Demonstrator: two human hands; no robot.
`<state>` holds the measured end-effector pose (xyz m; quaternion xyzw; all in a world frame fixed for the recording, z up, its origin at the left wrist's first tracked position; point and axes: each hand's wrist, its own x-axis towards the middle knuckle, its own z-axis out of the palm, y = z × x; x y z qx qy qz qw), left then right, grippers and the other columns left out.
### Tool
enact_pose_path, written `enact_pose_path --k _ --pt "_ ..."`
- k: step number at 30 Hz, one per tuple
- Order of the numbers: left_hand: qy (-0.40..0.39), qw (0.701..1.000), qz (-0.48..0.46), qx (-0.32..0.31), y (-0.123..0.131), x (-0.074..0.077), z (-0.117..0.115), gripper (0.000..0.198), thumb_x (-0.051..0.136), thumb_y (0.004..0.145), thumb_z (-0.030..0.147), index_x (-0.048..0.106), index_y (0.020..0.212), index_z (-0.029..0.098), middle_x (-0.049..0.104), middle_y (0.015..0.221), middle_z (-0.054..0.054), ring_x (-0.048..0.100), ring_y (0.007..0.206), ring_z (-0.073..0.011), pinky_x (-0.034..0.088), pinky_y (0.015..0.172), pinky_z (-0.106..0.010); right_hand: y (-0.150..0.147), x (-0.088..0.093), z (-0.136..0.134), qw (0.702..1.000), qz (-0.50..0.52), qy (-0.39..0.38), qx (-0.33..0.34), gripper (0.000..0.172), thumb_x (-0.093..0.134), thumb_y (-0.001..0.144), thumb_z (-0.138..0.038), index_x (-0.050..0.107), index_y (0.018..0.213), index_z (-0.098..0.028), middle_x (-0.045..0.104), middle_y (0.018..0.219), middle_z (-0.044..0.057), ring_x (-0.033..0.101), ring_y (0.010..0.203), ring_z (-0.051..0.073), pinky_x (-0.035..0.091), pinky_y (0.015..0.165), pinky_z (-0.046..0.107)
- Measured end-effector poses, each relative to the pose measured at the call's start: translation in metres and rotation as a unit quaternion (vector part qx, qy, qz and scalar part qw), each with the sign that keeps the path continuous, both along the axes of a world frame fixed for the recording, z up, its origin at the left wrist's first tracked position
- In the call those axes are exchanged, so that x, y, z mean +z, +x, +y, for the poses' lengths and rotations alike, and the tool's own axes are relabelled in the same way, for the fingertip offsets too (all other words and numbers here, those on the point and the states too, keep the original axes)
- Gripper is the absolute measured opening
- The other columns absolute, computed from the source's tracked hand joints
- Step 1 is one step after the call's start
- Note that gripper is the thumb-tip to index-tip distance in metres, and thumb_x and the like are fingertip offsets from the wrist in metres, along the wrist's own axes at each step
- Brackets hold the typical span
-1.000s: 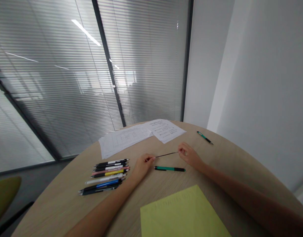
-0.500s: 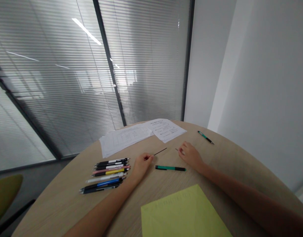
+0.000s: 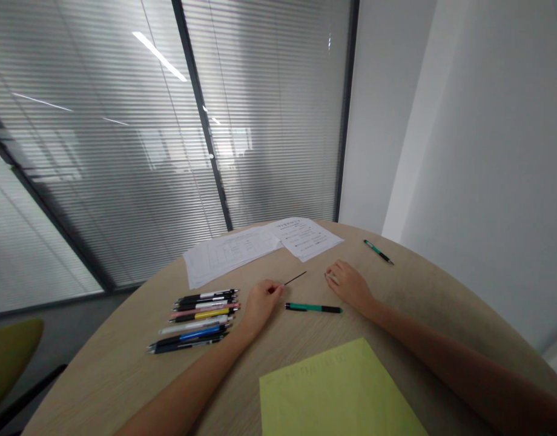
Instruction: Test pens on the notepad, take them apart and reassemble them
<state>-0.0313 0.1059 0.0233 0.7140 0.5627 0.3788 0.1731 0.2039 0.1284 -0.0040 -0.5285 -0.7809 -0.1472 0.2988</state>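
While an olive-green chair back (image 3: 16, 357) stands beyond the left side of the round wooden table (image 3: 101, 369), a row of pens (image 3: 209, 314) lies on the tabletop near the left forearm, with white, pink, yellow and blue among their barrels. Farther back, overlapping printed sheets (image 3: 235, 251) spread toward the blinds (image 3: 278, 151). Next comes the left hand (image 3: 263, 303), thumb and fingers pinched on one end of a thin black rod (image 3: 295, 278), whose free end points toward the right and away from the wearer. Just beside that hand lies a green-and-black pen (image 3: 312, 308), nearer the wearer than the rod; yellow paper (image 3: 333, 390) lies closer still. The right hand (image 3: 346, 283) has curled fingers near the rod's free end, apart from it; whether they grip something small, I cannot tell. At far right rests another green-and-black pen (image 3: 377, 251), tip toward the wearer.
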Motion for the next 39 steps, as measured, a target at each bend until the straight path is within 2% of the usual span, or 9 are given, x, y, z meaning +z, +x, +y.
enact_pose_path --k 5,10,15,18,21,23,28,33,39 --pt "0.013 0.998 0.007 -0.057 0.001 0.001 -0.002 0.019 0.049 0.072 0.026 0.064 0.064 0.017 0.062 0.065 -0.001 0.055 0.063 -0.0152 0.040 0.061 -0.024 0.000 0.000 -0.002 0.998 -0.003 0.020 0.063 0.021 0.047 0.077 -0.016 0.055 0.096 -0.020 0.055 0.089 0.006 0.050 0.084 0.017 0.042 0.075 0.029" --pt "0.025 0.996 0.011 -0.088 0.001 0.001 -0.002 0.019 0.049 0.073 0.025 0.064 0.063 0.018 0.062 0.064 -0.001 0.056 0.065 -0.0154 0.042 0.062 -0.023 0.000 0.000 -0.001 0.996 -0.002 0.027 0.089 0.012 0.046 0.079 -0.019 0.057 0.082 -0.019 0.054 0.083 0.005 0.050 0.080 0.017 0.042 0.072 0.029" --pt "0.037 0.996 0.015 -0.078 0.000 -0.002 0.001 0.017 0.051 0.073 0.025 0.064 0.065 0.017 0.062 0.064 -0.001 0.056 0.063 -0.0159 0.043 0.061 -0.025 0.000 0.002 -0.003 0.994 0.002 0.021 0.105 0.010 0.046 0.079 -0.019 0.056 0.077 -0.020 0.054 0.080 0.005 0.050 0.078 0.017 0.042 0.070 0.029" --pt "0.061 0.997 0.012 -0.049 -0.001 -0.005 0.004 0.017 0.050 0.073 0.022 0.064 0.082 0.017 0.062 0.074 -0.003 0.056 0.071 -0.0170 0.043 0.066 -0.027 -0.001 0.004 -0.005 0.995 0.002 0.021 0.099 0.010 0.045 0.079 -0.018 0.054 0.075 -0.020 0.053 0.079 0.004 0.049 0.079 0.017 0.041 0.071 0.028" --pt "0.091 0.996 0.012 -0.021 -0.003 -0.006 0.005 0.028 0.049 0.074 0.019 0.056 0.101 0.015 0.060 0.086 -0.005 0.054 0.081 -0.0183 0.043 0.071 -0.030 -0.002 0.005 -0.007 0.996 0.002 0.023 0.087 0.011 0.044 0.079 -0.017 0.053 0.073 -0.019 0.053 0.078 0.005 0.049 0.078 0.017 0.041 0.071 0.028" --pt "0.103 0.994 0.022 -0.026 -0.003 -0.005 0.003 0.025 0.049 0.074 0.018 0.057 0.098 0.015 0.058 0.086 -0.006 0.054 0.082 -0.0184 0.043 0.071 -0.030 -0.002 0.006 -0.008 0.997 -0.001 0.024 0.076 0.012 0.044 0.078 -0.016 0.053 0.071 -0.019 0.053 0.077 0.005 0.049 0.078 0.017 0.040 0.071 0.028" --pt "0.118 0.985 0.080 -0.095 0.002 -0.001 -0.005 0.008 0.052 0.072 0.016 0.060 0.071 0.017 0.058 0.075 -0.003 0.054 0.079 -0.0174 0.042 0.073 -0.028 -0.003 0.006 -0.008 0.999 -0.031 0.031 0.033 0.012 0.045 0.076 -0.017 0.053 0.066 -0.018 0.053 0.072 0.005 0.048 0.073 0.017 0.039 0.067 0.027" --pt "0.123 0.966 0.163 -0.157 0.006 0.000 -0.011 0.009 0.062 0.068 0.022 0.063 0.075 0.018 0.060 0.078 -0.005 0.053 0.079 -0.0198 0.039 0.073 -0.031 -0.003 0.004 -0.007 0.997 -0.061 0.028 0.025 0.014 0.046 0.073 -0.016 0.052 0.060 -0.018 0.052 0.068 0.005 0.047 0.069 0.016 0.036 0.064 0.028" --pt "0.119 0.947 0.229 -0.189 0.009 -0.001 -0.014 0.011 0.062 0.068 0.027 0.063 0.075 0.018 0.061 0.078 -0.005 0.052 0.079 -0.0215 0.037 0.072 -0.032 -0.004 0.003 -0.007 0.993 -0.084 -0.019 0.081 0.017 0.048 0.071 -0.016 0.052 0.055 -0.018 0.052 0.065 0.002 0.048 0.065 0.014 0.034 0.062 0.026"
